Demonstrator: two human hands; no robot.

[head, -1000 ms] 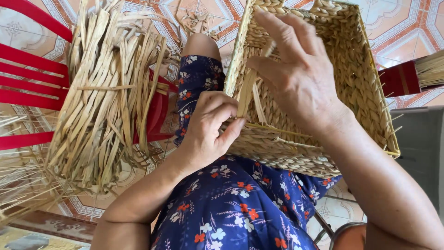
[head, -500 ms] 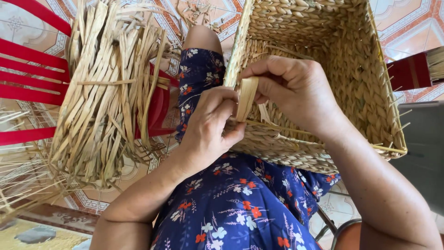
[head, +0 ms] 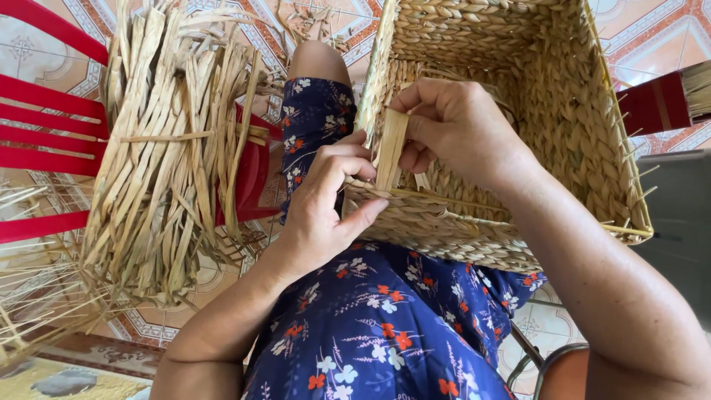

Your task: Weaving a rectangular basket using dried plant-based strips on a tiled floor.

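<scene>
- Right hand (head: pixel 455 130) pinches a flat straw strip (head: pixel 390 148) at the woven basket (head: pixel 563 126) near rim, frame centre.
- Left hand (head: pixel 326 204), fingers curled, thumb pressing the basket's lower edge.
- Straw bundle (head: pixel 170 148) on red chair (head: pixel 52 126) crowds the left.

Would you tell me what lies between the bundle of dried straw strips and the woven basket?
In the head view, the person's knee in blue floral fabric lies between the straw bundle and woven basket.

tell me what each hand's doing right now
Left hand: fingers curled, pressing on the basket rim, gripping nothing.
Right hand: closed on a flat straw strip.
</scene>
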